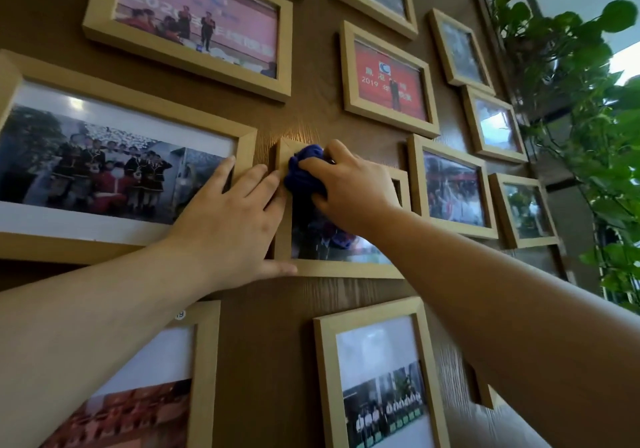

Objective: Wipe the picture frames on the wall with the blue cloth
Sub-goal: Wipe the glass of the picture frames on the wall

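Several light wooden picture frames hang on a brown wood-grain wall (277,343). My right hand (353,184) presses a bunched blue cloth (304,170) against the upper left part of the middle frame (346,269). My left hand (235,226) lies flat, fingers spread, across that frame's left edge and the right edge of the large frame (104,163) beside it; its thumb rests along the middle frame's bottom rail. The two hands hide much of the middle frame's glass.
More frames surround the hands: one with a pink photo (194,25) above left, one with a red photo (389,77) above right, two more below (374,378). A leafy green plant (581,101) climbs at the wall's right edge by a bright window.
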`<state>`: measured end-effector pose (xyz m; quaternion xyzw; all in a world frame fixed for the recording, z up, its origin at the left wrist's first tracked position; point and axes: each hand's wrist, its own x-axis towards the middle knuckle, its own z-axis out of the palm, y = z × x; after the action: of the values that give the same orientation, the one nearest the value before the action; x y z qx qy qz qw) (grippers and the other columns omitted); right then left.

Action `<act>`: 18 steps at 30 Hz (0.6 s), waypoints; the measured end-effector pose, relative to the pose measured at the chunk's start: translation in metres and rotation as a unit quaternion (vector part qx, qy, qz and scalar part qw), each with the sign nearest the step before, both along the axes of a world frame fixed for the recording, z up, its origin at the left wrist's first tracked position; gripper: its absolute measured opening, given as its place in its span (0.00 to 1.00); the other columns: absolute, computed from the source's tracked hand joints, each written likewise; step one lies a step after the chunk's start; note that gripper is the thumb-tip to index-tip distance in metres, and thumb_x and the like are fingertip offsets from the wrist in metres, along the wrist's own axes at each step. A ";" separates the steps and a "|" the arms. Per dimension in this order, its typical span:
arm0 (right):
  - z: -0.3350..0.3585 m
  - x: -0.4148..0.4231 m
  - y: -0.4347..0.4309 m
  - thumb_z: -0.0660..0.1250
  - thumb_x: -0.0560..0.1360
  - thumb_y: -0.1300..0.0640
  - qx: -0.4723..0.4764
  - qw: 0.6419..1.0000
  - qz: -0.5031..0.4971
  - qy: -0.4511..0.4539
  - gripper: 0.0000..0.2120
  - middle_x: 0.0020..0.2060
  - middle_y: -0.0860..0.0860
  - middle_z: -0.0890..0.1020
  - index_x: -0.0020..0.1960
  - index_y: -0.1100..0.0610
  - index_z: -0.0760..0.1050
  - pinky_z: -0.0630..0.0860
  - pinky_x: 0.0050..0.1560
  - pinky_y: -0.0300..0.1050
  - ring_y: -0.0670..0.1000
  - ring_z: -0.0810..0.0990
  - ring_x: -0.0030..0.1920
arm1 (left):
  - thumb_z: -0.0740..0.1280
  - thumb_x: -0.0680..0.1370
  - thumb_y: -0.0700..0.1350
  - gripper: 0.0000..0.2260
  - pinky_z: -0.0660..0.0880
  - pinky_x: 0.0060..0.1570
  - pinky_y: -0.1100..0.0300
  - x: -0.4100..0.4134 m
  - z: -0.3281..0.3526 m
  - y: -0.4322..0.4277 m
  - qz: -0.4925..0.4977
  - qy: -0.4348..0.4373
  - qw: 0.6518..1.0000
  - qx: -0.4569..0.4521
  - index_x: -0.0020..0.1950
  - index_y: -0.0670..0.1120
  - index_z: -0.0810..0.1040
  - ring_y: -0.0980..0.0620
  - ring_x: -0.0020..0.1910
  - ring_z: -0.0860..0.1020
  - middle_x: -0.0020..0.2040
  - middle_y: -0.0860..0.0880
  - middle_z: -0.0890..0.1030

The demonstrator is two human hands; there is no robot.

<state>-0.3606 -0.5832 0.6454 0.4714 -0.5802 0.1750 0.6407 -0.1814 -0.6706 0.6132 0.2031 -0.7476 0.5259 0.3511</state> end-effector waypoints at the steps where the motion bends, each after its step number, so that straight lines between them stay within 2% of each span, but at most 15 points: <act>1: -0.002 -0.004 0.001 0.64 0.73 0.47 0.000 1.000 0.000 0.000 0.21 0.56 0.54 0.72 0.65 0.48 0.67 0.65 0.36 0.44 0.52 0.74 0.45 | 0.44 0.68 0.76 0.47 0.48 0.74 0.38 0.000 0.000 0.002 0.003 -0.004 1.000 -0.002 0.76 0.44 0.56 0.44 0.77 0.50 0.79 0.43 0.54; 5: -0.016 -0.037 0.017 0.64 0.74 0.45 0.008 0.999 -0.026 -0.034 0.22 0.57 0.54 0.72 0.66 0.47 0.66 0.64 0.37 0.44 0.54 0.74 0.48 | 0.42 0.68 0.76 0.48 0.49 0.74 0.38 0.001 0.001 0.003 0.007 -0.015 1.000 -0.002 0.77 0.43 0.54 0.45 0.77 0.50 0.79 0.44 0.54; 12: -0.028 -0.084 0.047 0.63 0.75 0.46 -0.021 0.980 -0.111 -0.162 0.21 0.56 0.54 0.71 0.66 0.48 0.66 0.74 0.37 0.49 0.55 0.76 0.45 | 0.44 0.68 0.76 0.49 0.50 0.74 0.38 0.000 0.001 0.001 0.008 -0.022 1.000 -0.003 0.77 0.42 0.53 0.45 0.77 0.51 0.79 0.43 0.53; 15: -0.028 -0.075 0.040 0.63 0.75 0.47 -0.033 0.975 -0.079 -0.204 0.21 0.56 0.54 0.71 0.66 0.49 0.67 0.76 0.39 0.51 0.56 0.76 0.43 | 0.45 0.69 0.76 0.48 0.51 0.73 0.38 -0.001 0.000 0.000 0.010 -0.020 1.000 -0.006 0.77 0.41 0.52 0.44 0.78 0.50 0.79 0.43 0.52; 18: -0.031 -0.054 0.028 0.65 0.73 0.48 -0.011 0.981 -0.024 -0.191 0.22 0.57 0.53 0.70 0.66 0.47 0.66 0.71 0.36 0.46 0.54 0.74 0.43 | 0.44 0.69 0.76 0.49 0.50 0.74 0.38 -0.002 -0.002 -0.002 0.018 -0.022 1.000 -0.004 0.77 0.41 0.50 0.43 0.78 0.48 0.80 0.42 0.49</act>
<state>-0.4150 -0.5556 0.6144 0.4085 -0.7009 0.2530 0.5271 -0.1831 -0.6723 0.6115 0.2036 -0.7494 0.5389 0.3264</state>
